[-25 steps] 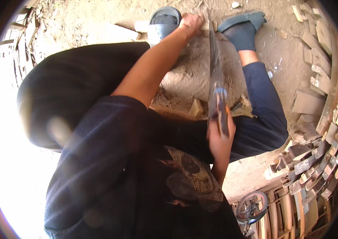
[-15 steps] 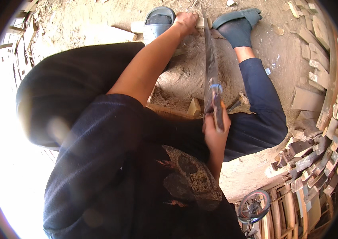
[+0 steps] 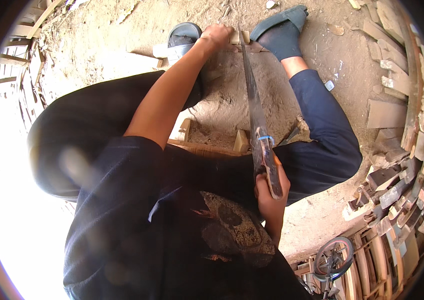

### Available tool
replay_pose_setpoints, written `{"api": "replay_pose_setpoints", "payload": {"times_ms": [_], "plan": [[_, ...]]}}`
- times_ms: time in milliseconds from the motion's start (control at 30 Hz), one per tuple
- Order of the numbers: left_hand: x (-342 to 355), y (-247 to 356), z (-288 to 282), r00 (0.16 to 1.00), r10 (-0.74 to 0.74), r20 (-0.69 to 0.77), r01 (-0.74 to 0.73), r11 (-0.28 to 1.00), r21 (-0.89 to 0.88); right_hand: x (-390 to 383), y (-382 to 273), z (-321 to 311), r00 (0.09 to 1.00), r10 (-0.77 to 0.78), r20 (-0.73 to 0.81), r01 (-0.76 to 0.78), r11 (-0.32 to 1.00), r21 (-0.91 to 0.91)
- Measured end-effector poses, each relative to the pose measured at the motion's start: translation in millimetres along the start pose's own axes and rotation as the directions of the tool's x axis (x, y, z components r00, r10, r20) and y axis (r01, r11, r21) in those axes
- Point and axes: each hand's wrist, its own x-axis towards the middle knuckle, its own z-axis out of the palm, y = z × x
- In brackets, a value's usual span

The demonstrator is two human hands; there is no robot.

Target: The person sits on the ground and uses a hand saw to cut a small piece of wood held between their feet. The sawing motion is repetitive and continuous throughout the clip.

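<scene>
My right hand (image 3: 274, 192) is wrapped round the handle of a handsaw (image 3: 255, 107), which has a blue tie near the handle's top. The long dark blade points away from me, its far end at a small pale piece of wood (image 3: 244, 37) on the ground between my feet. Closed on the left part of that wood is my left hand (image 3: 217, 36), next to my left sandal (image 3: 184, 37). Its fingertips are partly hidden. My right foot, in a dark sock and sandal (image 3: 283, 31), lies just right of the wood.
Before my lap is a wooden frame (image 3: 207, 148) with a short upright block (image 3: 241, 141). Stacked wood offcuts (image 3: 397, 75) line the right side. A bicycle wheel (image 3: 334, 257) stands at the lower right, beside leaning slats. Bare dirt ground (image 3: 102, 35) surrounds my feet.
The handsaw has been drawn back toward me, with the right hand lower and its blade end now near the wood. My left hand keeps its hold. The whole view has shifted slightly.
</scene>
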Motion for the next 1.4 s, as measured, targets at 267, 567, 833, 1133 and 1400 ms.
{"api": "replay_pose_setpoints", "payload": {"times_ms": [267,567,833,1133,1400], "plan": [[2,-20,1,0.994,0.019,0.108,-0.015,0.999,-0.036,30,-1,22,0.997,-0.017,0.07,0.015,1.0,0.026],[7,-12,-3,0.994,0.031,0.104,-0.027,0.999,-0.04,21,3,23,0.998,-0.052,0.043,0.054,0.997,-0.048],[4,-6,-9,0.974,-0.027,0.223,0.049,0.994,-0.097,1,-13,16,0.995,-0.093,0.027,0.094,0.995,-0.016],[6,4,-13,0.983,-0.034,0.18,0.04,0.999,-0.03,-18,-36,-1,0.999,-0.031,0.044,0.035,0.996,-0.087],[1,0,0,0.992,-0.074,0.107,0.065,0.994,0.09,-5,-33,17,0.998,0.03,0.062,-0.034,0.998,0.053]]}}
